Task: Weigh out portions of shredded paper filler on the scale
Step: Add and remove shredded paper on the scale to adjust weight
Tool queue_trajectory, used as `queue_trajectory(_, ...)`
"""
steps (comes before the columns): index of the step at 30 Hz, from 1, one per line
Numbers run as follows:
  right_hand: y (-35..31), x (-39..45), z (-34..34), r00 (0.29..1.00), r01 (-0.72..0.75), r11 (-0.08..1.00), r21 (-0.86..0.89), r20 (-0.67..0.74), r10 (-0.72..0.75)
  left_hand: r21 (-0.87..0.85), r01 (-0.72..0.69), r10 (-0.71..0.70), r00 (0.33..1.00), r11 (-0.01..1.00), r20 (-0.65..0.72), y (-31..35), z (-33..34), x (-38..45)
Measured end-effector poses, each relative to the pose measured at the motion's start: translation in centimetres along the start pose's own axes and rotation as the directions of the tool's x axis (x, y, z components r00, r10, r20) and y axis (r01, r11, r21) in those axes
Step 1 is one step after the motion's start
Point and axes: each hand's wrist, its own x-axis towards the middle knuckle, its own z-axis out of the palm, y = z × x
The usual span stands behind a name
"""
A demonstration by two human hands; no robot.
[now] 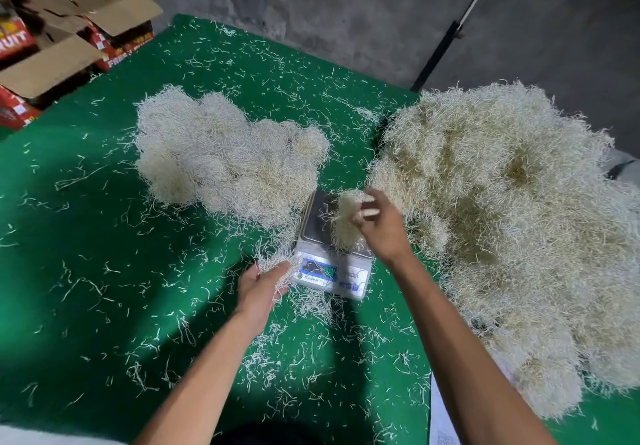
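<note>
Two hands worked: your right hand (379,226) pinched a paper tuft (346,222) over the scale (332,261); your left hand (265,283), fingers loosely curled, cupped loose shreds (273,259) beside it.

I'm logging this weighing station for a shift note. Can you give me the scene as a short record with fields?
surface: green mat, strewn with loose shreds
scale: centre, display facing the person
right hand: grips a paper tuft over the scale pan
left hand: holds a few shreds beside the scale
large pile: right of the scale
smaller pile: behind-left
cartons: far left corner
</note>
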Motion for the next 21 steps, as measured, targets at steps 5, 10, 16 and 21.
queue_trajectory(5, 4.5, -5.4, 6.6, 0.852, 0.041, 0.993, -0.108, 0.524, 0.022, 0.307, -0.041, 0.023, 0.998, 0.951, 0.062, 0.3, 1.0, -0.1)
queue_trajectory(10, 7.5, -6.7, 7.0, 0.888, 0.119, 0.959, -0.258, 0.459, 0.013, 0.378, 0.141, -0.26, 0.922, 0.915, 0.287, 0.1, 0.2, -0.6)
queue_trajectory(16, 9.6, -3.7, -4.1, 0.977, -0.135, 0.776, -0.616, 0.049, 0.209, 0.411, 0.146, -0.247, 0.947, 0.9, 0.204, -1.7, 0.0, 0.5)
queue_trajectory(21, 11.0, -1.8, -8.9, 0.946, -0.308, 0.732, -0.608, -0.274, 0.171, 0.43, 0.064, -0.147, 0.976, 0.901, 0.163, -2.0, 1.5, 1.8)
